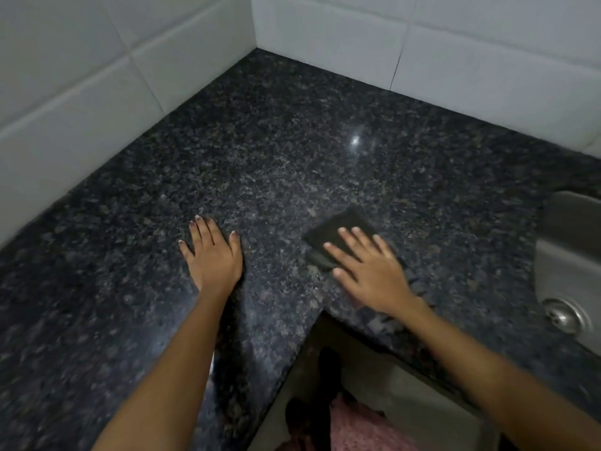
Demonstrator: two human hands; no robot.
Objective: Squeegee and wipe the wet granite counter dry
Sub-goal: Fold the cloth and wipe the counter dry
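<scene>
A dark speckled granite counter [276,151] wraps an inner corner, glossy with a light glint. My left hand [213,252] lies flat on the stone, palm down, fingers slightly spread, holding nothing. A dark grey folded cloth [328,236] lies flat on the counter near the front notch. My right hand [367,265] presses on the cloth with its fingers spread flat; the near part of the cloth is hidden under the palm. No squeegee is in view.
White tiled walls [97,92] meet the counter at the back and left. A steel sink [566,255] with a round drain [561,315] sits at the right edge. The counter's front notch [325,310] opens onto the floor, feet and pink clothing below.
</scene>
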